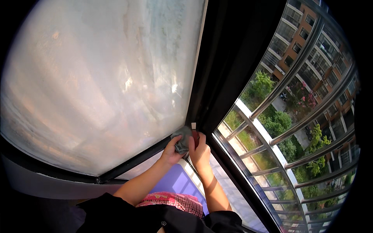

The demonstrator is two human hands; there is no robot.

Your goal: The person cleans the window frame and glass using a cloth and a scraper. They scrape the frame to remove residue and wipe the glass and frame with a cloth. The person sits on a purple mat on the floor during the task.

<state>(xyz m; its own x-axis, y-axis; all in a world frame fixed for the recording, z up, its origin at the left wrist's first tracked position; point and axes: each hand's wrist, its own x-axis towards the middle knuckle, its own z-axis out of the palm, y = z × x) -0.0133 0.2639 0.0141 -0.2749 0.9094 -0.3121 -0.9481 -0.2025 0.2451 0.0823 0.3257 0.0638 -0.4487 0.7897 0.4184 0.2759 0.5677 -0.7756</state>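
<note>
My left hand is closed on a crumpled grey cloth, at the lower corner where two dark window frames meet. Right beside it, my right hand grips a small scraper-like tool with a dark red handle and a flat pale tip. That tip points away from me, up along the black frame post. Cloth and tool are side by side, very close together; whether they touch the frame is hard to tell.
A large cloudy, streaked glass pane fills the left. On the right, clear glass shows curved metal guard bars, with trees and a brick building beyond. Below my hands is a purple surface, partly sunlit.
</note>
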